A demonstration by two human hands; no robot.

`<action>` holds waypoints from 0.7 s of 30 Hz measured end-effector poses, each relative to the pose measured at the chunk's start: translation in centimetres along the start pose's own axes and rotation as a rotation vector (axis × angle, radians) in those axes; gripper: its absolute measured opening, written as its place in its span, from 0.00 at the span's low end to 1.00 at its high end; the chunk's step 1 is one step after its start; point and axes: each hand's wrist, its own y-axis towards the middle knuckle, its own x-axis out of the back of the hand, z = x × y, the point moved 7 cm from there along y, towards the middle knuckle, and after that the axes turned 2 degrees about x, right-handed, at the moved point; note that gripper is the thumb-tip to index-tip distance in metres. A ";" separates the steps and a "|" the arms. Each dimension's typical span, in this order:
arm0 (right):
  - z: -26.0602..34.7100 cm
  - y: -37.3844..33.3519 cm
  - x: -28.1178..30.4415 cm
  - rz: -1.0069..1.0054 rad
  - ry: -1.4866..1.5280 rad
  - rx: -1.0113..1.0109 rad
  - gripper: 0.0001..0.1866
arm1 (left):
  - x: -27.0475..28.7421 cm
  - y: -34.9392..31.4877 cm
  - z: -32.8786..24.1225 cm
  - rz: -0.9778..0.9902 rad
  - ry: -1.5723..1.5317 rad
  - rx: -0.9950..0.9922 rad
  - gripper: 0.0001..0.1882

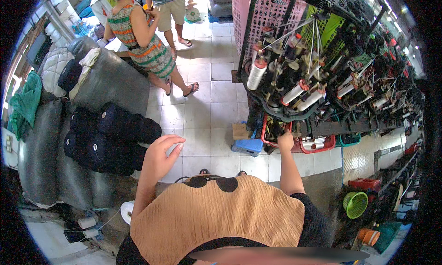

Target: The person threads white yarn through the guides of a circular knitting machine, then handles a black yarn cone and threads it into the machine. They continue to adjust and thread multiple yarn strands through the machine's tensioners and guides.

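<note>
My left hand (162, 155) is raised over the floor, empty, its fingers loosely bent and the thumb apart from them. Nearest to it are several dark navy yarn cones (107, 135) bunched on a large shiny grey sack. My right hand (286, 140) reaches forward to the red plastic basket (264, 135) below the machine and is closed on its near rim; some fingertips are hidden. Dark pieces lie inside that basket, too small to make out. Above it, white thread spools (257, 75) hang slanted on the round machine (276, 112).
A blue stool (247, 147) and a cardboard box (240, 131) stand left of the basket. Another red basket (317, 144) holds white spools. Stuffed grey sacks (41, 145) line the left. Two people stand ahead on the tiles, one in a striped dress (138, 34). A green basket (355, 205) sits right.
</note>
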 end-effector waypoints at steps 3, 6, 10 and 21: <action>-1.4 0.0 0.0 -0.031 0.114 -0.091 0.19 | 0.5 -0.1 0.9 -0.007 -0.034 -0.010 0.10; -1.7 -0.4 0.3 -0.126 0.223 -0.053 0.22 | 0.3 0.0 1.7 0.017 -0.077 -0.010 0.10; -2.0 -4.2 -1.6 0.068 0.960 -0.361 0.10 | -0.2 0.5 2.7 0.089 -0.112 -0.042 0.11; 15.5 -24.4 6.9 0.766 1.144 -0.212 0.08 | -12.7 4.5 2.2 0.642 -0.378 -0.215 0.31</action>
